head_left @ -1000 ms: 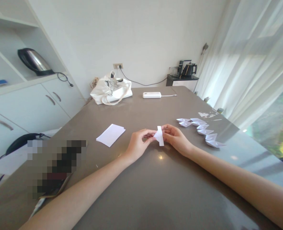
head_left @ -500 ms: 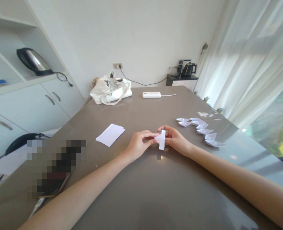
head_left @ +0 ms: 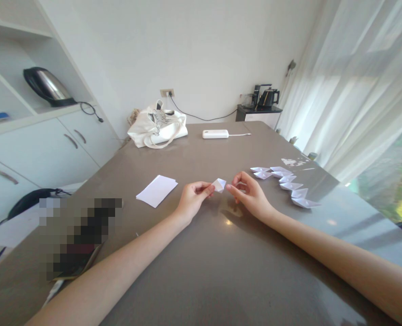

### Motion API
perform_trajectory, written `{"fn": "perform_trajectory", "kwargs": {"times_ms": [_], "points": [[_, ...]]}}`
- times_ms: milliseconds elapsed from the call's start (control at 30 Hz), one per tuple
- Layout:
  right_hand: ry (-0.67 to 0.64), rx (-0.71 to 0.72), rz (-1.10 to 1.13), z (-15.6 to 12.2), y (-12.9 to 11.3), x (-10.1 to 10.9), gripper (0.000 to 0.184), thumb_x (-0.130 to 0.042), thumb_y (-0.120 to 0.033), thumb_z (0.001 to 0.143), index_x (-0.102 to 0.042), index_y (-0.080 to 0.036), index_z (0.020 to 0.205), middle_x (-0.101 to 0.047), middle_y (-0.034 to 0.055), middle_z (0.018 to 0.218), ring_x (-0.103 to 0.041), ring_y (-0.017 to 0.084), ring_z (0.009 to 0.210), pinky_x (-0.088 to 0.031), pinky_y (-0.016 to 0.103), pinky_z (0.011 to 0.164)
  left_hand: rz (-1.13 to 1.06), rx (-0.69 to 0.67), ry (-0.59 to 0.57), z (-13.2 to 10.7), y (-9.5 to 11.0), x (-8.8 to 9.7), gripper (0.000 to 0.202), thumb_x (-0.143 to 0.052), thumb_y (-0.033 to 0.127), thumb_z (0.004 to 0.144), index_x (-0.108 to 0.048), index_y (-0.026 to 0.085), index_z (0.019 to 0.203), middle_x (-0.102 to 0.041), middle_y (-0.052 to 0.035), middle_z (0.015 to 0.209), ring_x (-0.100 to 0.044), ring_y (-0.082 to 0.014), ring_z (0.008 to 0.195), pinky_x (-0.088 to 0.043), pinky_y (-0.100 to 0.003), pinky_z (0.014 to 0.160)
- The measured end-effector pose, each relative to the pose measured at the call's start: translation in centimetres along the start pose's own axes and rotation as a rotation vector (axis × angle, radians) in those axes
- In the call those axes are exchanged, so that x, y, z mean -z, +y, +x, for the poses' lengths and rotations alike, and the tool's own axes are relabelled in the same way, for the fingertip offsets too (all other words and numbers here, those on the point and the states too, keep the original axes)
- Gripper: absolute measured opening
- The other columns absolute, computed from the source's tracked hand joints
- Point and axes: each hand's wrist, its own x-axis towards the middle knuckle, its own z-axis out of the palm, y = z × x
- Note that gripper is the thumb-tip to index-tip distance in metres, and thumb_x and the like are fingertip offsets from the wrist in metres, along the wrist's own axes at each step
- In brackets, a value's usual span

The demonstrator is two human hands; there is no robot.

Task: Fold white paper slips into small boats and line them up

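A small folded piece of white paper (head_left: 220, 185) is pinched at its left corner between the thumb and fingers of my left hand (head_left: 194, 199). It is held a little above the grey-brown table. Just to its right is my right hand (head_left: 250, 194), thumb stretched toward the paper and fingers loosely curled with a gap between them. Nothing shows in that hand. Several folded paper boats (head_left: 291, 186) sit in a zigzag row farther right. A stack of white paper sheets (head_left: 157, 190) lies on the table to the left of my left hand.
At the far end of the table (head_left: 201, 271) stand a white bag (head_left: 158, 124) and a white power bank (head_left: 215, 134) with a short cable. White scraps (head_left: 293, 161) lie near the right edge. A pixelated dark object (head_left: 81, 244) is at the left edge.
The folded paper has been turned, from a long upright flap facing me to a compact diamond-like shape. My right hand has let go of it and moved slightly right.
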Motion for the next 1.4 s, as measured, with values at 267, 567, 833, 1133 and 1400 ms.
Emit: {"fn": "perform_trajectory", "kwargs": {"times_ms": [267,567,833,1133,1400], "points": [[-0.012,0.159,-0.232,-0.6,-0.2,0.0,0.025,-0.060,-0.042,0.082,-0.069,-0.018,0.085,-0.066,0.0055,0.078,-0.057,0.016,0.067,-0.045,0.026,0.056,0.006,0.058,-0.114,-0.7,0.3,-0.9,0.032,-0.067,0.044,0.074,-0.068,0.012,0.074,-0.066,-0.0043,0.069,-0.059,-0.0152,0.067,-0.046,-0.025,0.065],[-0.140,0.039,-0.018,-0.4,-0.2,-0.1,0.027,-0.060,-0.043,0.081,-0.065,-0.016,0.086,-0.066,0.0042,0.076,-0.059,0.015,0.066,-0.048,0.024,0.057,-0.037,-0.043,-0.208,-0.1,0.6,-0.3,0.036,-0.067,0.032,0.076,-0.061,0.016,0.108,-0.067,-0.0091,0.099,-0.064,-0.0164,0.082,-0.050,-0.025,0.068],[-0.180,-0.057,0.183,-0.3,-0.9,-0.4,0.029,-0.065,-0.044,0.077,-0.061,-0.016,0.078,-0.062,0.0021,0.073,-0.059,0.012,0.062,-0.053,0.026,0.061,0.216,-0.225,-0.113,-0.9,0.9,-0.8,0.022,-0.061,0.033,0.082,-0.064,0.016,0.096,-0.070,-0.0077,0.092,-0.065,-0.0177,0.084,-0.051,-0.028,0.078],[-0.161,-0.134,0.280,-0.5,-1.0,-0.8,0.032,-0.069,-0.047,0.072,-0.056,-0.018,0.072,-0.060,-0.0002,0.069,-0.058,0.012,0.063,-0.055,0.028,0.063,0.512,-0.441,-0.028,-1.9,2.3,-1.3,0.008,-0.054,0.024,0.084,-0.058,0.018,0.081,-0.066,-0.0018,0.077,-0.063,-0.0125,0.070,-0.049,-0.023,0.069],[-0.173,-0.044,0.137,-0.9,-0.8,-0.7,0.030,-0.064,-0.044,0.078,-0.053,-0.018,0.069,-0.058,0.0007,0.066,-0.058,0.015,0.064,-0.053,0.029,0.063,0.579,-0.453,-0.022,-2.4,2.5,-1.7,0.012,-0.054,0.025,0.084,-0.054,0.018,0.074,-0.062,0.0001,0.069,-0.057,-0.0115,0.064,-0.045,-0.022,0.064]]}}
